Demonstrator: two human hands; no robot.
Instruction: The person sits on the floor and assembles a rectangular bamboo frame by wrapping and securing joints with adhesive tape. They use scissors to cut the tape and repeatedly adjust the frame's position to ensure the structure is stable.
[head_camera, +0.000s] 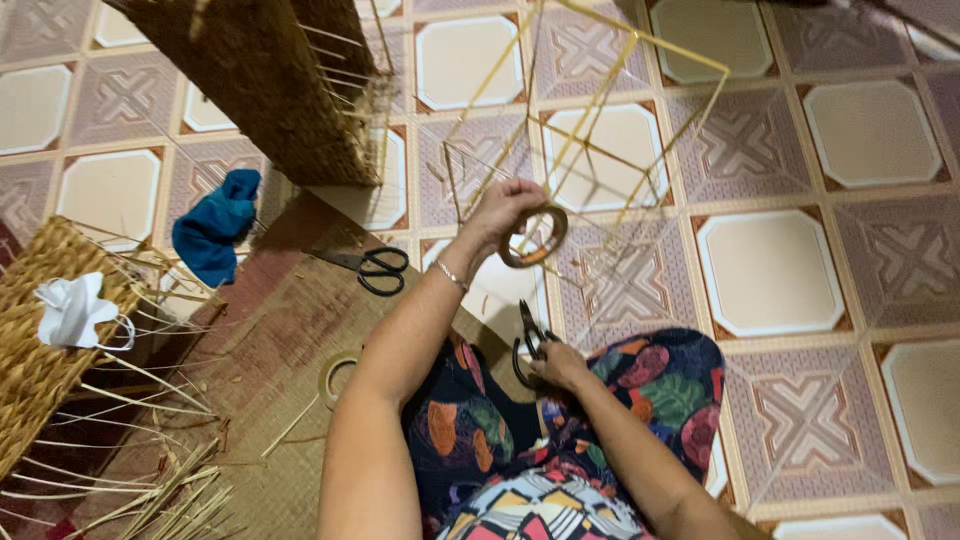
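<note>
Hands at work above a patterned tile floor (770, 270), seen from overhead. Left hand (503, 208) reaches forward, fingers curled closed around a brown ring-shaped roll of tape (533, 237) — the roll hangs just below the knuckles, held against the lower edge of a pale yellow wire frame (590, 130) shaped like an open box. Frame stands tilted on the tiles, its thin rods crossing above and behind the hand. A thin silver bracelet (452, 276) sits on the left wrist.

Right hand (560, 365) lies low, near the lap, closed on a pair of black-handled pliers (528, 340); the tool's tip points up toward the tape roll, but stays apart from it. Lap covered in colourful patterned cloth (660, 390).

Left of the arms — a brown woven mat (270, 330) on the floor. On it, black-handled scissors (372, 268) lie flat, and a second, paler tape ring (335, 378) shows partly behind the left forearm. A crumpled blue cloth (215, 228) rests at the mat's far edge. Tall woven straw panel (270, 80) rises at upper left, loose stiff strands sticking out of its side. At far left, a woven straw basket (35, 350) with a white paper-like flower (72, 310) lying on it; loose straw strands (160, 490) are scattered below.
</note>
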